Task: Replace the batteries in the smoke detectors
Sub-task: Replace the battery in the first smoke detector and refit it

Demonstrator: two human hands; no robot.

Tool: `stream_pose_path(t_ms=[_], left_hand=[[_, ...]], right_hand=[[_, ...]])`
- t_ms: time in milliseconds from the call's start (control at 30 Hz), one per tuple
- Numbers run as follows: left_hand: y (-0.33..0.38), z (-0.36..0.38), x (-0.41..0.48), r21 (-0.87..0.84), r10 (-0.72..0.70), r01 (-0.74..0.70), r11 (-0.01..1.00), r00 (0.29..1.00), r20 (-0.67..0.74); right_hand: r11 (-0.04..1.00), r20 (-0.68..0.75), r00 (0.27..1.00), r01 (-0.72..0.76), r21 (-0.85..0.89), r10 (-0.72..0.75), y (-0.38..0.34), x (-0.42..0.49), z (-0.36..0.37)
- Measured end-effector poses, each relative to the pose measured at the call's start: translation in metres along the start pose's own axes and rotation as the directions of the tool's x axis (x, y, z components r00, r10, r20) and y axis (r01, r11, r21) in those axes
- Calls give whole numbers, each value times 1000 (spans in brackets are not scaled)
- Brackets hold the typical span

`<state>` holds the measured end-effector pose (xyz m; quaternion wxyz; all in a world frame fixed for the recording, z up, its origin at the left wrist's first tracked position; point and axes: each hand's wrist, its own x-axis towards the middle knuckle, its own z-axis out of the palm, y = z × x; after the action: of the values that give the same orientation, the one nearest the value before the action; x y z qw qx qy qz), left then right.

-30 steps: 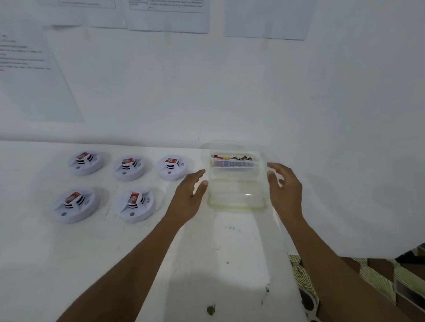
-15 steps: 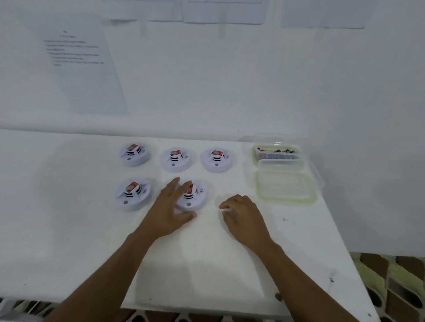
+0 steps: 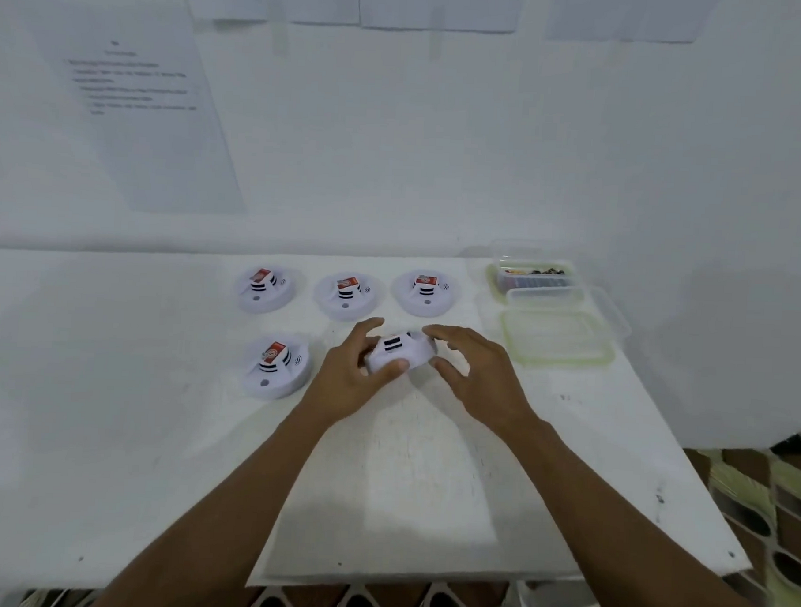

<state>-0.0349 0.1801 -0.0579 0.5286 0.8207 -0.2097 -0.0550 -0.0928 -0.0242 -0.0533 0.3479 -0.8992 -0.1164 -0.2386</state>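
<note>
Both hands have closed in: left hand [image 3: 359,375] grips the near-right smoke detector [image 3: 398,353] (tilted), right hand [image 3: 476,375] spread alongside.

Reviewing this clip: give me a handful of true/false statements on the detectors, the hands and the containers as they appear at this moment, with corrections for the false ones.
1. Five smoke detectors are on the table. True.
2. The left hand grips the front right detector. True.
3. The right hand is reaching into the battery container. False: it is beside the front right detector, fingers spread.
4. The front left detector is being held. False: it lies untouched on the table.
5. The green-rimmed lid covers the battery container. False: it lies flat in front of it.
6. Three detectors sit in the back row. True.
</note>
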Motion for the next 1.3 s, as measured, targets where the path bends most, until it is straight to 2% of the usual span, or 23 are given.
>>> stream_pose_path(t_ms=[100,167,233,367,433,567,700,833,1000,1133,1300], left_hand=[[3,-4,2,-95,-7,-2,995,996,-93],[3,-5,2,-147,-7,-6,989,996,-89],[5,-4,1,-86,32,-37,996,998,-58],[11,7,4,-40,82,-84,996,995,-58],[11,13,7,7,121,-120,993,990,-74],[12,14,13,135,239,-227,964,968,-77],[17,12,17,180,305,-292,939,951,-48],[21,15,17,135,281,-276,952,959,-21],[31,17,15,-22,233,-233,972,972,-5],[33,16,17,-96,224,-215,972,970,96],[29,11,19,-111,211,-196,974,967,146]], right_hand=[[983,-8,990,-140,117,142,-7,9,-9],[923,-12,952,-295,246,307,-10,10,-13],[836,66,898,-429,342,435,-12,11,-17],[658,242,828,-552,512,506,-22,14,-22],[636,273,805,-586,502,526,-26,16,-24],[702,201,807,-584,409,555,-22,17,-26],[700,207,824,-559,444,527,-14,14,-33],[637,263,820,-564,525,509,-15,13,-36],[588,311,814,-572,572,491,-19,13,-39],[591,357,820,-571,570,448,-20,13,-44],[622,383,825,-565,541,416,-21,13,-48]])
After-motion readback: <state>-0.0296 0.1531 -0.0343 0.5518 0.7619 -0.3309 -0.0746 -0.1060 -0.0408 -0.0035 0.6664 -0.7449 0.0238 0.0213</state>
